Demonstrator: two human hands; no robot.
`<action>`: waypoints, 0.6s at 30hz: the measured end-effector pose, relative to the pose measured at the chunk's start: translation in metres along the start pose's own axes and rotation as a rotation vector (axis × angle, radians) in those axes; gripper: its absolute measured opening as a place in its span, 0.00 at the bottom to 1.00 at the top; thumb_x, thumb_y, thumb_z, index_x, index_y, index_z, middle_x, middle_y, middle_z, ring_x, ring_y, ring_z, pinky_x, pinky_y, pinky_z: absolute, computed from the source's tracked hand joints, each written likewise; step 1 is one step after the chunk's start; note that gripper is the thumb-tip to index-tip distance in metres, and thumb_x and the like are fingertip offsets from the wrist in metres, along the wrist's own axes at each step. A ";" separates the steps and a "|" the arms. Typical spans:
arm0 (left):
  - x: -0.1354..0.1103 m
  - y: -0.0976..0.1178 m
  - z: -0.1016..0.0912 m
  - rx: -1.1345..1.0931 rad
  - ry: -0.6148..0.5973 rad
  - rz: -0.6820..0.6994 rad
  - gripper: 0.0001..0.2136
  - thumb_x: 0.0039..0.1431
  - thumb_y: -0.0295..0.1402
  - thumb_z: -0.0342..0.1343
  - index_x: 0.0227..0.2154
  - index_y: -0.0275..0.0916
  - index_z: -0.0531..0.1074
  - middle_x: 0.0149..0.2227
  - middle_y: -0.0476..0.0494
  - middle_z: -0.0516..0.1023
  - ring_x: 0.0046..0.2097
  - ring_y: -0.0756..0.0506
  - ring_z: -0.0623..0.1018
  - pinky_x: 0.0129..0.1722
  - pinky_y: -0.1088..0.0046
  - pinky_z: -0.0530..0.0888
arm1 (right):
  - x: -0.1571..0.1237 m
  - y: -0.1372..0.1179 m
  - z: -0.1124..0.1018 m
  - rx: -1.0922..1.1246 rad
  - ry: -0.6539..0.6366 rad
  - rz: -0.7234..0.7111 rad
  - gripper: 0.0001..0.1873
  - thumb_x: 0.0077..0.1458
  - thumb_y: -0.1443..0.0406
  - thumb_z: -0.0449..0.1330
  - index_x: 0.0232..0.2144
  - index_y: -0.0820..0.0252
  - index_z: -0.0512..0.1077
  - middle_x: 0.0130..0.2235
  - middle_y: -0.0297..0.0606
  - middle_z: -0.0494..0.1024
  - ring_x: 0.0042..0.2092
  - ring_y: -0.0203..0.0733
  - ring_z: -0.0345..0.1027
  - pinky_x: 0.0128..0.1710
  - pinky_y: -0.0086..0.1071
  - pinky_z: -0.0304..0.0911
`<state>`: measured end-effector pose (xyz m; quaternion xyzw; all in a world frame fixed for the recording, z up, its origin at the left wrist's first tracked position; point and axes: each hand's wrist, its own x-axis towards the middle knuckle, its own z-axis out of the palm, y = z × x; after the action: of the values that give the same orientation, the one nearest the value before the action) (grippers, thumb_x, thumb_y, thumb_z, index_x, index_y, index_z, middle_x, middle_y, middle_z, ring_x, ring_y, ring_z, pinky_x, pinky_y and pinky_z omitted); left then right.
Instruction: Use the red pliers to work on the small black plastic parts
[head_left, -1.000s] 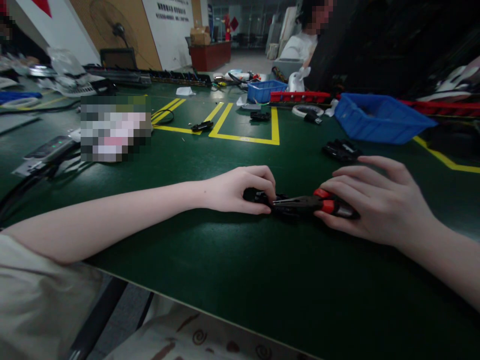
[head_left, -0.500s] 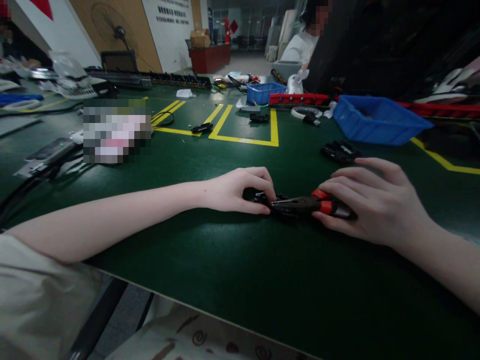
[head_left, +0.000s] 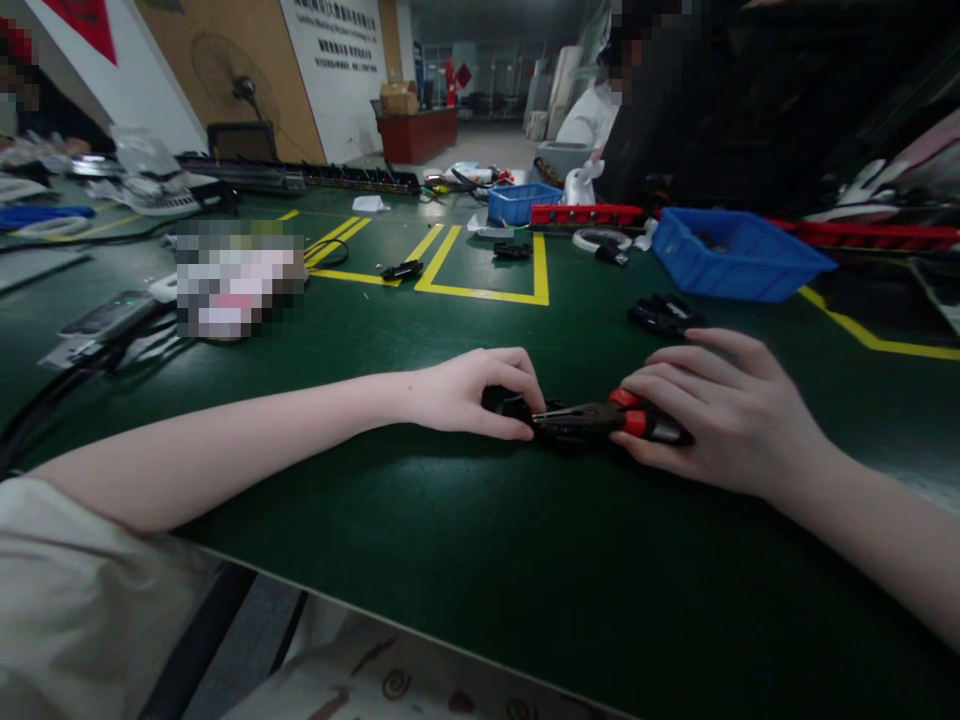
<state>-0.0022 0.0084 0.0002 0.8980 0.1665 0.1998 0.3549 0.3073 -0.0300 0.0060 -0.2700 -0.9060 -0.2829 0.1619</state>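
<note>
A pair of needle-nose pliers with dark metal jaws and red-and-black handles point(head_left: 634, 423) lies nearly level at the centre of the work area, its tip pointing towards the left hand point(head_left: 472, 395). Beneath and beside the jaws is a small black plastic part point(head_left: 564, 436), low over a dark green tabletop point(head_left: 420, 540); its outline is partly hidden by the pliers and fingers. The left hand is curled, thumb and forefinger drawn narrowly together at the near end of this part, which they hold beside the plier tip. The right hand point(head_left: 720, 415) is closed round the plier handles, its forefinger raised and extended. Whether the plier jaws are fully together cannot be told.

Just beyond the right forefinger rests a cluster of black plastic parts point(head_left: 664, 313). Farther back, a rectangle of yellow tape point(head_left: 480, 293) is marked on the tabletop; one black clip-like piece point(head_left: 512, 251) lies within it, and another black elongated piece point(head_left: 403, 270) lies to its left. To the right are a white coiled cable point(head_left: 600, 240) and a large blue plastic bin point(head_left: 739, 275). Behind the coil runs a long red strip point(head_left: 585, 215), with a smaller blue plastic bin point(head_left: 523, 204) near its left end. At left, a grey device with small green lights point(head_left: 112, 312) lies beside black cables point(head_left: 45, 410) and a pixelated object point(head_left: 240, 290). In the background, a person in white point(head_left: 589, 118) appears at right, and a cardboard box point(head_left: 399, 97) rests on a red-brown counter point(head_left: 418, 135).
</note>
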 end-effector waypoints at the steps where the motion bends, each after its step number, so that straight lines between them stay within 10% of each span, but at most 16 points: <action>1: 0.000 0.000 0.000 -0.002 -0.003 -0.001 0.08 0.61 0.35 0.66 0.41 0.39 0.81 0.46 0.41 0.76 0.48 0.44 0.77 0.53 0.63 0.74 | -0.001 0.000 0.001 0.018 0.005 0.007 0.13 0.63 0.51 0.59 0.38 0.50 0.78 0.37 0.37 0.85 0.43 0.51 0.76 0.55 0.52 0.64; 18: 0.000 0.002 0.005 0.153 0.051 0.081 0.07 0.64 0.36 0.64 0.38 0.39 0.80 0.51 0.38 0.75 0.54 0.40 0.75 0.58 0.59 0.71 | 0.003 -0.001 0.000 -0.056 0.094 -0.101 0.14 0.64 0.55 0.59 0.38 0.59 0.78 0.35 0.43 0.83 0.40 0.51 0.75 0.53 0.49 0.64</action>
<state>0.0002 0.0038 -0.0020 0.9230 0.1539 0.2237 0.2725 0.3046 -0.0291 0.0070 -0.2145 -0.9017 -0.3282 0.1822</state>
